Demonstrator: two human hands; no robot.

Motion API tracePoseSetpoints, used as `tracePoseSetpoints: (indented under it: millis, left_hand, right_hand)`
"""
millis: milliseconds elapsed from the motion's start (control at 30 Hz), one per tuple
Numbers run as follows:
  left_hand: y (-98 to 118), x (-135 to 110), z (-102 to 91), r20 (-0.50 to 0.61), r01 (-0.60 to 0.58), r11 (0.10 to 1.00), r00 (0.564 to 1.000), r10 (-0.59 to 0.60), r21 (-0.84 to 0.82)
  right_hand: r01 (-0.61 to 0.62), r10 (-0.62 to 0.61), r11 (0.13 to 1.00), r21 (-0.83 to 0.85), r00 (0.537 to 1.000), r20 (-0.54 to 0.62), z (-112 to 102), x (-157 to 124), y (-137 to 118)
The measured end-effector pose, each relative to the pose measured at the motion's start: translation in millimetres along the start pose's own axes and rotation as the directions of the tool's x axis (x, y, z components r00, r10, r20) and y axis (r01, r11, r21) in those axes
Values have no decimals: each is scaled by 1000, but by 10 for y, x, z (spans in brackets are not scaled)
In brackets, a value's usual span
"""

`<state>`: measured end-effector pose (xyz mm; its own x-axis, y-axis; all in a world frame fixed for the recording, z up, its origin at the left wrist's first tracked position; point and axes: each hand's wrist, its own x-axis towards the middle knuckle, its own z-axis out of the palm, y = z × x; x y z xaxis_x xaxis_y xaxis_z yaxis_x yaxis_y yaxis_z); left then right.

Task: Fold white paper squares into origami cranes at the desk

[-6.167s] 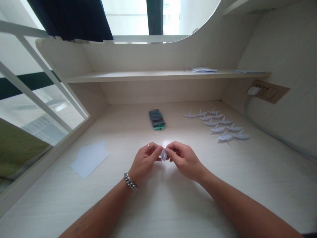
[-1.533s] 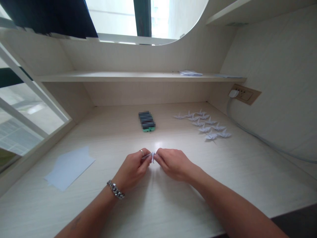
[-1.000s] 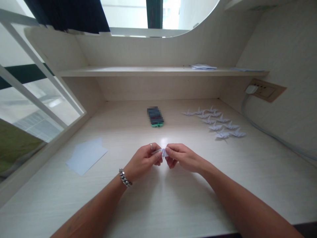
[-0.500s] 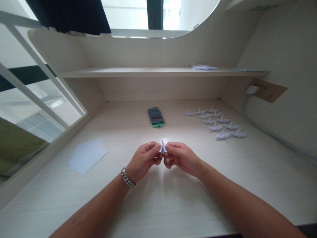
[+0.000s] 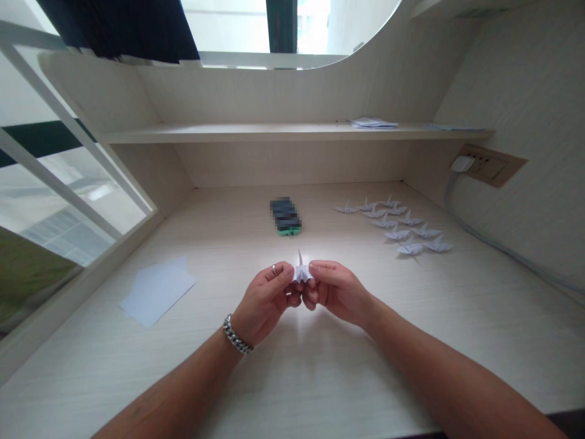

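A small white paper crane point(image 5: 302, 272) is held between my two hands above the middle of the desk, with one thin point standing up. My left hand point(image 5: 269, 296), with a ring and a chain bracelet, pinches its left side between thumb and fingers. On the opposite side my right hand point(image 5: 337, 286) grips the other wing, its lower fingers curled under. Several finished paper cranes point(image 5: 406, 228) stand in rows at the back right of the desk. Loose sheets of white paper point(image 5: 158, 289) lie to the left of my hands.
Behind my hands lies a dark phone-like object point(image 5: 286, 214), blurred, with a green end. A shelf point(image 5: 256, 133) spans the back and carries folded papers point(image 5: 372, 123). At right, a cable point(image 5: 493, 244) runs from the wall socket point(image 5: 496, 166).
My hands have drawn slightly apart, and more of the paper crane shows between them, its wings spread wider. The camera view has shifted a little.
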<state>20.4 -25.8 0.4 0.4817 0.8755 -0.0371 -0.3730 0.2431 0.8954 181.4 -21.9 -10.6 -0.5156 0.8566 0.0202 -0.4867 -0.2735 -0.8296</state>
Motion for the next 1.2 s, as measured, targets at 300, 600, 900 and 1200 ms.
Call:
tracePoseSetpoints:
  millis: [300,600,900,1200]
  left_hand:
    - [-8,5,-59,-21,62,988,998,-59,144]
    - [-36,10,-21,-38,29,999,999,-29,-18]
    - [-72,-2,-1,-6,-26,991,1000,26,-129]
    - [-59,-10,20,21,-41,989,999,44,-139]
  right_hand:
    - [-27,30,986,-166,999,15,-84,-22,-31]
    - [-59,61,996,59,998,-23,30,-4,1]
    - [8,-8,992,126,1000,3,31,38,54]
    - [-4,0,992,128,999,33,34,19,19]
